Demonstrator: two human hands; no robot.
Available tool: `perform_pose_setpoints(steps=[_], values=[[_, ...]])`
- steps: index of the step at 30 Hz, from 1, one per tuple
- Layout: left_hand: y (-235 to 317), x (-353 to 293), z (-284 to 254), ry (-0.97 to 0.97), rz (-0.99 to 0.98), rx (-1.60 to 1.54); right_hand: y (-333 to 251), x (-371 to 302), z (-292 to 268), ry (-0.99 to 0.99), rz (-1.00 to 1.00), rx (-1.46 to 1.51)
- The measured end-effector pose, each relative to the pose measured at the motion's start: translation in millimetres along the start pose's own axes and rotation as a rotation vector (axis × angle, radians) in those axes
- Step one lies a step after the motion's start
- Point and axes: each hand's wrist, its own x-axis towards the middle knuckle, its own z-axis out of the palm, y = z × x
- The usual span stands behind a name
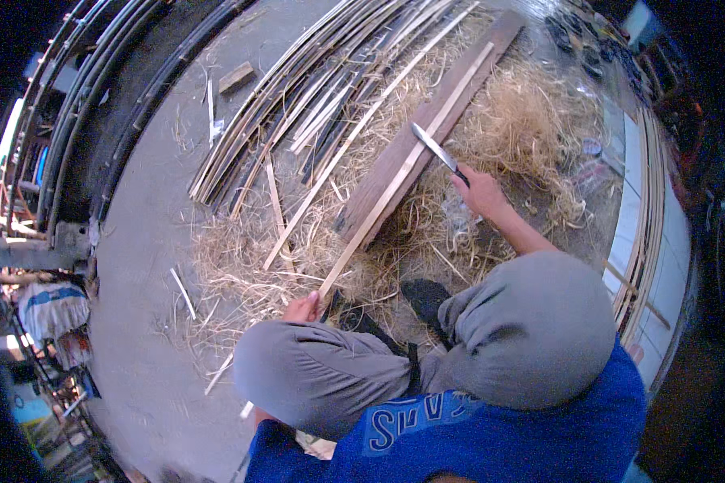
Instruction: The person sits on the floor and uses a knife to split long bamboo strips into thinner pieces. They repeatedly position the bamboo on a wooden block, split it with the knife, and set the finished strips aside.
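A long pale bamboo strip (pixel 386 196) lies lengthwise along a dark wooden plank (pixel 403 165), its near end reaching past the plank toward my left knee. My left hand (pixel 302 307) is closed round that near end. In my right hand (pixel 482 191) is a knife (pixel 437 149) with a dark handle. Its blade crosses the strip about halfway up the plank, touching or just above it; I cannot tell which. My left forearm is mostly hidden behind my bent knee.
Curly shavings (pixel 519 121) heap to the right of the plank and spread around its near end. A bundle of split strips (pixel 298 88) lies on the grey floor at the far left. Dark poles (pixel 129 88) are stacked beyond. More strips (pixel 640 217) rest on white tiles at right.
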Motion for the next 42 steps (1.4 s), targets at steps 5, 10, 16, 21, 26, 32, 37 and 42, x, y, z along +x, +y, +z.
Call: perform_pose_setpoints(steps=[5, 10, 16, 21, 26, 32, 37, 42], values=[[59, 10, 32, -0.023, 0.209, -0.060, -35, -38, 38, -0.216, -0.566, -0.424], [-6, -9, -14, -0.129, 0.058, -0.090, 75, 45, -56, 0.389, 0.098, -0.107], [57, 3, 38, 0.473, 0.513, 0.394, -47, -18, 23, -0.101, -0.450, -0.271], [44, -30, 36, 0.539, 0.441, 0.440, 18, 44, 0, 0.068, -0.137, -0.299], [14, -6, 20, 0.318, 0.424, 0.498, 52, 55, -59, 0.377, 0.016, -0.137], [65, 23, 58, 0.478, 0.507, 0.677, -77, -80, 51, -0.241, -0.525, -0.334], [20, -14, 28, 0.295, 0.480, 0.631, 66, 58, -65, 0.412, 0.166, -0.141], [61, 10, 42, 0.221, 0.481, 0.292, -29, -9, 31, 0.016, -0.410, -0.255]])
